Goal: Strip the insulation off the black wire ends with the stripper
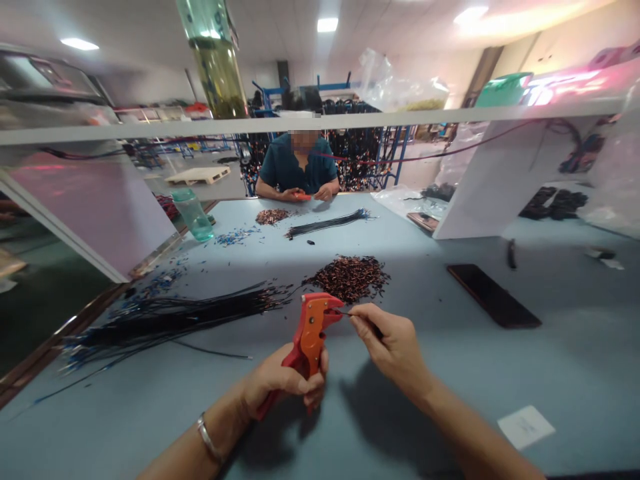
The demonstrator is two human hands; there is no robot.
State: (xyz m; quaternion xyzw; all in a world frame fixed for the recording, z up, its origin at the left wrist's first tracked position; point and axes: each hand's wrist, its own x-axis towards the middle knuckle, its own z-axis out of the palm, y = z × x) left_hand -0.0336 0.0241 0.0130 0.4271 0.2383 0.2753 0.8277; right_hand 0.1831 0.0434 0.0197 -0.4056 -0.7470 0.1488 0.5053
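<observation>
My left hand (pixel 283 383) is wrapped round the handles of a red and orange crimping tool (pixel 311 328), held upright above the blue table (pixel 150 433). My right hand (pixel 387 341) pinches a thin black wire (pixel 361 319) and holds its tip at the tool's jaws. Just behind the tool lies a heap of small copper-coloured terminals (pixel 350 277). A long bundle of black wires (pixel 165 317) lies to the left of my hands.
A dark phone (pixel 493 295) lies at the right, a white paper slip (pixel 525 427) nearer me. Across the table a person in a teal shirt (pixel 299 170) works with a second terminal heap (pixel 271 216) and wire bundle (pixel 327 223). A green plastic bottle (pixel 194 213) stands left.
</observation>
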